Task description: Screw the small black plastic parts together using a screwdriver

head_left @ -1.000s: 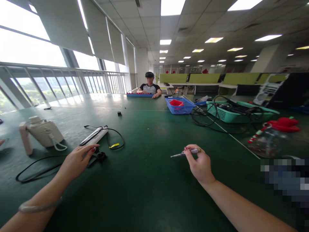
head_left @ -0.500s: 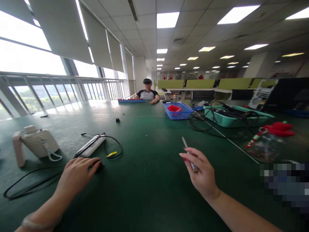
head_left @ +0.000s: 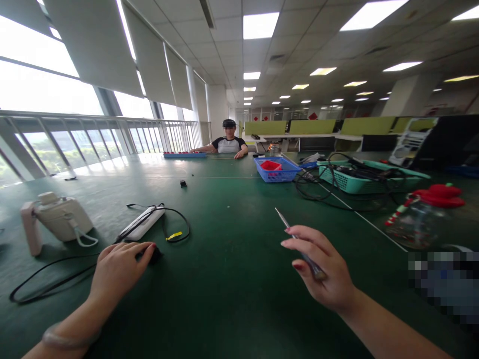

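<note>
My right hand (head_left: pixel 318 262) is raised over the table's right side, its thumb and fingers closed on a screwdriver (head_left: pixel 285 219). The slim metal shaft points up and to the left, and the handle's end rests against the palm. My left hand (head_left: pixel 121 267) lies low on the table, with its fingers curled over a small black object (head_left: pixel 155 256). Most of that object is hidden beneath the fingers. Just beyond this hand is a white power strip (head_left: pixel 144 223) with a black cable (head_left: pixel 187 219) looped about it.
A beige bottle (head_left: pixel 63 219) stands at left. A small black block (head_left: pixel 183 184) sits mid-table. Further right are a blue basket (head_left: pixel 277 174), a green basket (head_left: pixel 359 184) of cables and a red-lidded jar (head_left: pixel 419 224). A person (head_left: pixel 228 142) sits opposite beside a long blue tray (head_left: pixel 184 155).
My right hand has shifted right and turned the screwdriver, its shaft now leaning further left. My left hand has barely moved. Across the table, the long blue tray has slid left with the person's arm.
</note>
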A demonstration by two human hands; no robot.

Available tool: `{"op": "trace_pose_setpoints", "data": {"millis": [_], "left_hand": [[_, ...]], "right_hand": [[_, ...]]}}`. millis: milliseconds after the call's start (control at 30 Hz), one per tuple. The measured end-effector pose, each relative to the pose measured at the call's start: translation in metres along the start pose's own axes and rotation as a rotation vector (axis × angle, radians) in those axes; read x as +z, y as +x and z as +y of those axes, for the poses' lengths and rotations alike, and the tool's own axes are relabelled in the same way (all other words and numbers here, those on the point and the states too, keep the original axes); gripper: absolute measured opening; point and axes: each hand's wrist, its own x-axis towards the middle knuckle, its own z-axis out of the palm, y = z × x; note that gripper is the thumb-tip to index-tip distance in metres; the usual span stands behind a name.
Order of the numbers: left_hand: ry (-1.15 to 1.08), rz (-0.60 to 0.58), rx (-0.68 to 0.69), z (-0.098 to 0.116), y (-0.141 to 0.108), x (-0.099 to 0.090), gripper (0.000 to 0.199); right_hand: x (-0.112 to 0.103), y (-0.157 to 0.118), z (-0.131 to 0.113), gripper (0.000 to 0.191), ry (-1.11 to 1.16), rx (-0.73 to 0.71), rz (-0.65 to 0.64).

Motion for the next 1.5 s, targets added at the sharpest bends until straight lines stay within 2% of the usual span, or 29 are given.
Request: {"op": "trace_pose_setpoints", "data": {"millis": [200,300,400,533,700,867,1033,1300,1500], "left_hand": [[0.002,-0.067,-0.01,0.0,0.0,0.001,0.043],[-0.019,-0.098,-0.011,-0.002,0.0,0.003,0.042],[-0.058,-0.119,-0.015,-0.007,0.002,0.006,0.044],[-0.186,-0.142,0.006,-0.024,0.004,0.018,0.049],[-0.29,-0.148,0.119,-0.057,0.001,0.042,0.072],[-0.302,-0.241,0.132,-0.077,-0.003,0.054,0.071],[-0.306,-0.287,0.138,-0.079,-0.003,0.053,0.058],[-0.377,-0.329,0.167,-0.073,0.0,0.039,0.056],[-0.348,-0.302,0.107,-0.071,0.0,0.033,0.049]], "right_hand": [[0.021,-0.015,0.019,0.036,-0.013,0.134,-0.137],[0.026,-0.017,0.018,0.047,-0.04,0.153,-0.14],[0.029,-0.02,0.015,0.049,-0.038,0.145,-0.123],[0.031,-0.024,0.01,0.044,-0.017,0.111,-0.115],[0.035,-0.025,0.008,0.04,0.005,0.095,-0.135],[0.035,-0.023,0.007,0.038,0.009,0.099,-0.133],[0.034,-0.023,0.006,0.035,0.004,0.096,-0.127],[0.035,-0.024,0.008,0.026,0.013,0.082,-0.14],[0.035,-0.025,0.008,0.024,0.017,0.073,-0.134]]}}
